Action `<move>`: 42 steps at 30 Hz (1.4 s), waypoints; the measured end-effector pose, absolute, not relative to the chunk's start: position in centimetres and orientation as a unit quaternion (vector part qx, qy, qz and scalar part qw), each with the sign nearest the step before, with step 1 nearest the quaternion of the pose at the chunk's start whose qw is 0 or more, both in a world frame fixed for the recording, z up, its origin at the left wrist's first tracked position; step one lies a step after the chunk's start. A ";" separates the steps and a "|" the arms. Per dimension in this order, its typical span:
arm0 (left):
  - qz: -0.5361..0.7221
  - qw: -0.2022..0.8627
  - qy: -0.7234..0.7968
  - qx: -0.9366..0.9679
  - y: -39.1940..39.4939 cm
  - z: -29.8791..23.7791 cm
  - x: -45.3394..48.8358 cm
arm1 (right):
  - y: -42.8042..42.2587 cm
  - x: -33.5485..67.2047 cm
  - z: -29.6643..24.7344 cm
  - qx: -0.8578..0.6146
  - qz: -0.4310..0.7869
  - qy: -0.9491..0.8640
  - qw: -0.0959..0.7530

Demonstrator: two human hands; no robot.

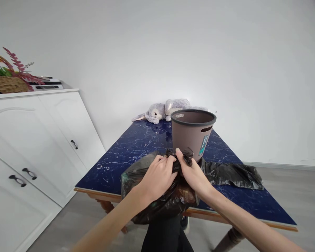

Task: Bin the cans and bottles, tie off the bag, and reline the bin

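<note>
A filled black garbage bag (157, 210) rests at the front edge of the blue table, bulging partly over it. Its thin plastic lets some of the contents show faintly. My left hand (160, 175) is closed around the gathered neck of the bag. Close beside it, my right hand (190, 171) grips the bunched plastic too, thumb pointing up. Just behind both hands stands a brownish trash can (186, 136) with a dark rim, slotted handles and a teal label. To the right lies a flattened black plastic bag (233, 175).
The blue marble-patterned table (144, 138) has a wooden edge. A grey plush rabbit (157, 112) lies at its far end by the wall. White cabinets (42, 140) stand on the left, with a wicker flower basket (9, 84) on top.
</note>
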State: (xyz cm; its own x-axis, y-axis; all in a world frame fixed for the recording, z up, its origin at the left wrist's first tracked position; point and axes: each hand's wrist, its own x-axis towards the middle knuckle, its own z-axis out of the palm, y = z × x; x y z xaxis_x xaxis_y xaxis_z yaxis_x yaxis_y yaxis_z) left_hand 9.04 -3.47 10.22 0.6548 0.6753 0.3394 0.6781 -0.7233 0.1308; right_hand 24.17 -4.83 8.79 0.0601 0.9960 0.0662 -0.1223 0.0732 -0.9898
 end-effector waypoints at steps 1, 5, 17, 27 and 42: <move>-0.205 -0.025 -0.360 -0.910 -3.3 10.1 8.6 | -4.8 24.4 8.6 -0.467 0.506 -0.453 0.566; -0.231 -0.156 -0.319 -0.906 -2.1 10.2 6.5 | -5.4 25.5 9.1 -0.433 0.567 -0.440 0.545; -0.242 -0.354 -0.356 -0.830 -0.4 12.7 5.1 | -5.4 28.9 9.7 -0.423 0.163 -0.804 0.384; -0.284 -0.278 -0.360 -0.844 -1.8 12.5 6.0 | -4.2 28.0 8.1 -0.400 -0.195 -0.802 0.400; -0.366 -0.392 -0.407 -0.739 0.5 12.3 6.2 | -5.5 28.0 8.7 -0.314 -0.249 -0.850 0.343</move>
